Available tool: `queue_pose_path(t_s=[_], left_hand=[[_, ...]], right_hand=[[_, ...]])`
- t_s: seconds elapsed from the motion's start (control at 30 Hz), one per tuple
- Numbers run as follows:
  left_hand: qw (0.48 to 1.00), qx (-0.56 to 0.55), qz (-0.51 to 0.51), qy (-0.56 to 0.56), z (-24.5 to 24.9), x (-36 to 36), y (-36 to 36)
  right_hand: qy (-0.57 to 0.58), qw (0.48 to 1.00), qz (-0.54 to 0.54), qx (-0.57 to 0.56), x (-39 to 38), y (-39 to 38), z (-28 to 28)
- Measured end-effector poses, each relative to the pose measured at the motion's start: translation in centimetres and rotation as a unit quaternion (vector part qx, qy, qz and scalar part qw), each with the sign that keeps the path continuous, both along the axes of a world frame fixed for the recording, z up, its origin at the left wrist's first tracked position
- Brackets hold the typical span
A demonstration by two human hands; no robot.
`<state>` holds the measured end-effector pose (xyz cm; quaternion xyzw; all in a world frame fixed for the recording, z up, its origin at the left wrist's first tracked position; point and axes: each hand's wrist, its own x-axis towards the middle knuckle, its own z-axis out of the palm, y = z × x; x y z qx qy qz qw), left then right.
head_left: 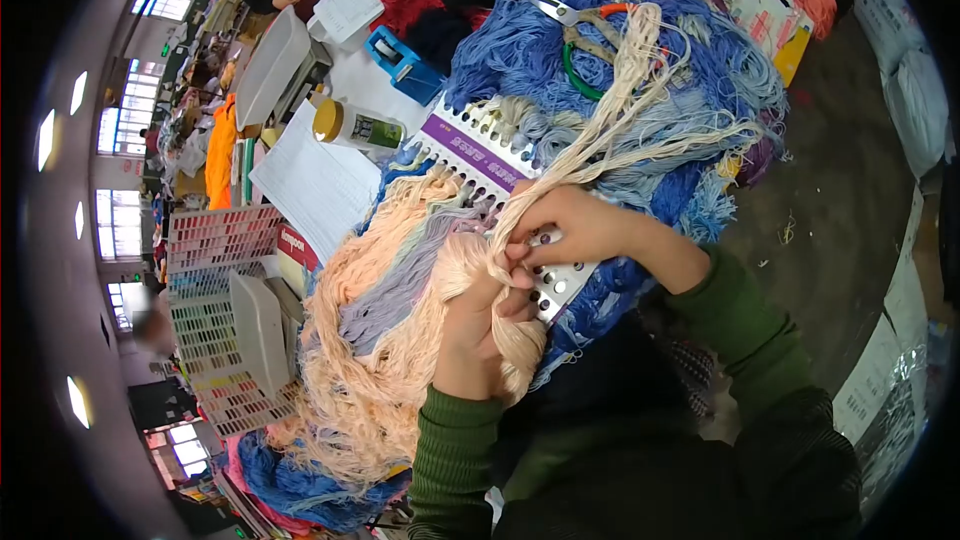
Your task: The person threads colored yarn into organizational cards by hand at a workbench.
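On a cluttered desk [368, 85]: one heap of blue and grey-blue yarn [690, 50], the largest item; one heap of peach and cream yarn [365, 370] beside it; one white perforated sample card with a purple band [470, 145], half buried between the two. The card is judged part filled: its upper holes appear tufted, while those near the hands are bare. The left hand [478, 335] is closed round a peach yarn hank [520, 345] at the card's lower end. The right hand [575, 225], touching it, pinches a long cream strand bundle [625, 100] against the card. Steel scissors with green and orange handles [580, 25] lie well apart.
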<state>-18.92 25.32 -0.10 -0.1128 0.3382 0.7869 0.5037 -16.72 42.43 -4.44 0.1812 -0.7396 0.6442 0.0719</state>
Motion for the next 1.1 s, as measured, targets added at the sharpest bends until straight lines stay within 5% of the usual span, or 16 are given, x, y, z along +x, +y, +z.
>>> queue_pose_path(t_s=[0.13, 0.17, 0.27, 0.3, 0.4, 0.43, 0.53, 0.57, 0.6, 0.63, 0.73, 0.83, 0.87, 0.97, 1.0, 1.1], left_hand=[[0.999, -0.049, 0.012, 0.018, 0.3, 0.5, 0.5], [0.996, -0.08, 0.044, 0.018, 1.2, 0.5, 0.6], [0.991, -0.029, 0.128, -0.037, 2.3, -1.1, -1.1], [0.985, 0.023, 0.157, -0.069, 2.7, -1.3, -2.4], [0.964, 0.057, 0.256, -0.033, 3.8, -2.8, -9.7], [0.966, 0.078, 0.247, -0.002, 4.7, -3.0, -11.9], [0.949, 0.113, 0.285, 0.07, 7.2, -3.7, -17.5], [0.94, 0.121, 0.306, 0.09, 7.6, -3.8, -18.3], [0.895, -0.074, 0.338, 0.281, 6.8, -3.2, -18.6], [0.781, -0.263, 0.344, 0.449, 6.4, -2.0, -15.8], [0.748, -0.385, 0.383, 0.381, 6.4, -2.5, -14.1], [0.776, -0.355, 0.176, 0.491, 4.2, 0.1, -6.6], [0.741, -0.436, 0.01, 0.511, 2.4, -0.3, -6.0], [0.525, -0.41, -0.106, 0.738, -1.2, -0.6, 1.0], [0.749, -0.374, -0.076, 0.542, -1.2, 0.0, 2.1], [0.853, -0.343, -0.038, 0.391, -1.3, -0.8, 1.8]], right_hand=[[0.066, 0.995, -0.071, 0.032, -0.2, -0.5, -0.1], [-0.084, 0.994, -0.056, -0.031, 0.3, 0.0, 0.9], [-0.18, 0.959, -0.048, -0.214, 0.1, 0.9, 0.6], [-0.053, 0.984, -0.004, -0.173, -0.3, 1.0, -0.3], [0.031, 0.998, -0.059, 0.005, -0.4, 1.2, -1.0], [-0.102, 0.993, -0.009, -0.056, 0.2, 1.5, 0.4], [-0.007, 0.999, -0.045, 0.016, -0.1, 0.7, 0.3], [-0.068, 0.998, -0.016, -0.001, 0.1, 1.2, 1.0], [-0.062, 0.998, -0.019, 0.012, 0.1, 1.1, 0.9], [-0.054, 0.998, -0.025, 0.026, 0.0, 1.1, 0.8], [-0.024, 0.999, -0.032, 0.029, 0.0, 1.4, 0.6], [0.076, 0.996, -0.036, -0.013, -0.6, 0.7, -0.6], [0.034, 0.998, -0.035, -0.049, -0.6, 0.5, -0.5], [-0.104, 0.975, -0.035, -0.193, 0.0, 0.4, 0.0], [-0.109, 0.973, -0.041, -0.197, 0.0, 0.5, 0.0], [-0.138, 0.962, -0.049, -0.232, 0.1, 0.4, 0.0]])
